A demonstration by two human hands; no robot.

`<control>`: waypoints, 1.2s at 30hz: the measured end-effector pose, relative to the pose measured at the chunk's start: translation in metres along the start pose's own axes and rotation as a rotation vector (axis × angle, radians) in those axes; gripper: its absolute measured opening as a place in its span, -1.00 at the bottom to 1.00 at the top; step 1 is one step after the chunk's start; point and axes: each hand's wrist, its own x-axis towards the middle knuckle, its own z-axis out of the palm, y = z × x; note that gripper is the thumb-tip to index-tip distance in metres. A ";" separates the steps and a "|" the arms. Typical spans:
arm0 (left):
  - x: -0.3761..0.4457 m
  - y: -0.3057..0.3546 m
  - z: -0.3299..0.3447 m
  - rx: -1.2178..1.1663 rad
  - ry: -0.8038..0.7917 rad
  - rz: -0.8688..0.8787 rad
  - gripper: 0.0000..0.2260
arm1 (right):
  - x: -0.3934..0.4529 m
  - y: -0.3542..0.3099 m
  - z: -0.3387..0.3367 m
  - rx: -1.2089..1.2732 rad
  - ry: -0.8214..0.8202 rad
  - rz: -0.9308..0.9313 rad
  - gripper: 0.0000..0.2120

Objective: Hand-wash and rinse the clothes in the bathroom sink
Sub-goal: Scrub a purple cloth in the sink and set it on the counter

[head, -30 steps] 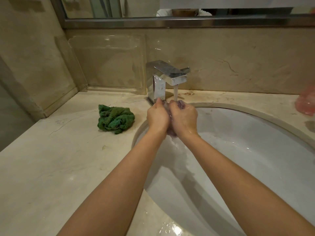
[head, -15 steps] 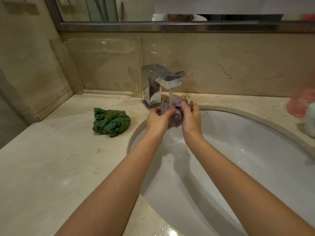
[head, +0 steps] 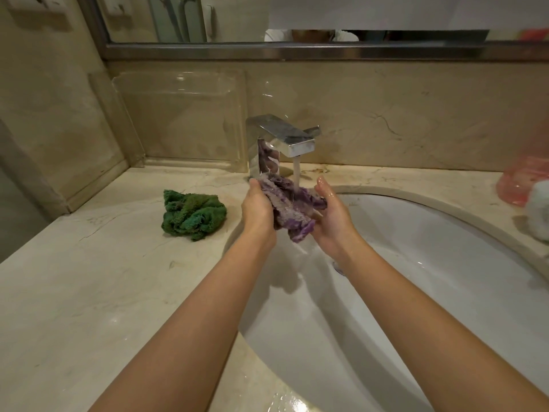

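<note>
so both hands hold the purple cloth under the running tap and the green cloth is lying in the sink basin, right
Not quite. The head view shows the crumpled green cloth lying on the marble counter, left of the white sink basin. Both hands do hold the wet purple cloth under the running chrome tap.

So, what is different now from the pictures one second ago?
The hands have spread apart: a second ago they were pressed together around the purple cloth, bunched under the stream; now the cloth is opened out between the left hand and right hand, water running over it. The green cloth and faucet stayed as they were.
</note>
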 end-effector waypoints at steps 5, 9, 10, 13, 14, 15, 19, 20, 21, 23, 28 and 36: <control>0.001 0.000 -0.002 0.037 0.005 0.073 -0.61 | -0.003 0.002 -0.004 -0.081 -0.256 0.033 -0.69; -0.005 -0.003 -0.002 0.249 -0.126 0.116 -0.68 | -0.002 0.006 -0.005 -0.086 -0.110 -0.022 -0.77; -0.006 -0.005 -0.002 0.312 -0.157 0.125 -0.72 | -0.001 0.006 -0.005 -0.074 -0.075 -0.051 -0.77; -0.008 -0.009 0.000 0.483 -0.209 0.104 -0.73 | 0.001 0.001 -0.004 0.053 0.001 -0.114 -0.51; -0.009 -0.009 0.000 0.529 -0.231 0.082 -0.68 | 0.002 0.000 -0.005 0.096 0.012 -0.119 -0.40; -0.010 -0.009 0.000 0.573 -0.248 0.059 -0.62 | 0.002 -0.001 -0.006 0.120 0.015 -0.117 -0.33; -0.015 -0.007 -0.001 0.629 -0.334 -0.003 -0.58 | 0.004 0.002 -0.008 0.122 -0.013 -0.078 -0.19; -0.016 -0.007 0.000 0.612 -0.352 -0.015 -0.62 | 0.004 0.002 -0.008 0.120 -0.031 -0.072 -0.18; -0.015 -0.006 0.000 0.581 -0.360 -0.028 -0.64 | 0.005 0.001 -0.008 0.126 -0.055 -0.067 -0.17; -0.012 -0.006 0.000 0.497 -0.345 -0.034 -0.69 | 0.006 0.000 -0.006 0.141 -0.098 -0.061 -0.13; -0.008 -0.002 0.000 0.206 -0.158 0.095 -0.79 | 0.000 0.004 -0.002 0.028 -0.233 -0.012 -0.35; -0.013 0.003 0.000 0.180 -0.135 0.270 -0.80 | -0.001 0.004 -0.002 -0.392 -0.161 -0.060 -0.50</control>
